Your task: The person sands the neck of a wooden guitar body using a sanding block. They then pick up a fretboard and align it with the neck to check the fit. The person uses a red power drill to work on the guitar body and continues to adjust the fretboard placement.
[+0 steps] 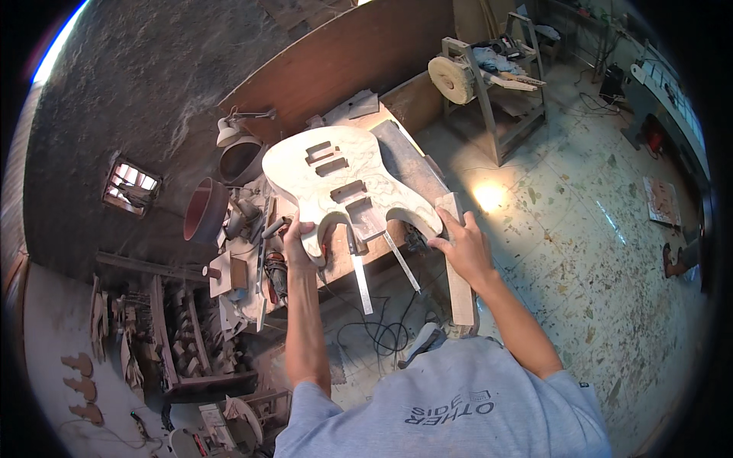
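the left hand [296,243] clasps the guitar body [366,169] by its left horn [313,244], while the right hand [469,250], nearest the right horn [424,218], has thumb and fingers around a stick [461,294]; whether stick and horn touch cannot be told. the guitar body is over the bench [334,263], ahead of both grips, its long axis pointing forward and slightly left.
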### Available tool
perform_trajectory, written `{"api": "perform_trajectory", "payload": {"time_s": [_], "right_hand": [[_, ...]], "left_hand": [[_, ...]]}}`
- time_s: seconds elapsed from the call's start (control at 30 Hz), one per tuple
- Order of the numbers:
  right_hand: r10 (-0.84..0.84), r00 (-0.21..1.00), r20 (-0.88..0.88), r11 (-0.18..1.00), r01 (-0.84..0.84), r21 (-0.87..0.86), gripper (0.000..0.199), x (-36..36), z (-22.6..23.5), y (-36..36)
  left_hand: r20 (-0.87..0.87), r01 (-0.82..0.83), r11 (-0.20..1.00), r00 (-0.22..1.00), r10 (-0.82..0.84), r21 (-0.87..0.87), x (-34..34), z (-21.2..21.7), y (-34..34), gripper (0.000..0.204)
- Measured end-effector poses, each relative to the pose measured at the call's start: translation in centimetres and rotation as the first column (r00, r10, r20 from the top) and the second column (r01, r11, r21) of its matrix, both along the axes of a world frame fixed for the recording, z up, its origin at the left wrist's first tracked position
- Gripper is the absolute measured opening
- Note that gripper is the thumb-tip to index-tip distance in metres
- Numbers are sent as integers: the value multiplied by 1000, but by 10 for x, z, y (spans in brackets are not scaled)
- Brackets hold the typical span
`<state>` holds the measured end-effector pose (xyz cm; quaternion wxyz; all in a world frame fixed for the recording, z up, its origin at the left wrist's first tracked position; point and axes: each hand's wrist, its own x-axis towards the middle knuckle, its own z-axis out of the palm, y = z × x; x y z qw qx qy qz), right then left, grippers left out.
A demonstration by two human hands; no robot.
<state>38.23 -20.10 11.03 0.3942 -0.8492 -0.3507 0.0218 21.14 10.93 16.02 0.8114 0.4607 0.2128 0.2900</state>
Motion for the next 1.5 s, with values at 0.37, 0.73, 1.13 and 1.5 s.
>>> {"api": "perform_trajectory", "payload": {"time_s": [0.37,0.73,1.13,1.5], "right_hand": [[-148,986,77,989,148,-5,64,13,12,-53],[-185,979,82,982,187,-10,61,21,-10,-63],[-366,930,-39,931,365,-28,63,21,-64,-146],[-562,805,-190,807,484,-338,59,3,-111,-221]], "left_hand": [[287,130,973,955,-71,-192,38,-87,-29,56],[152,156,973,980,-131,-169,68,-130,-22,57],[-103,-153,414,839,534,897,45,-39,-151,37],[-166,53,203,787,594,978,100,-69,-198,27]]}}
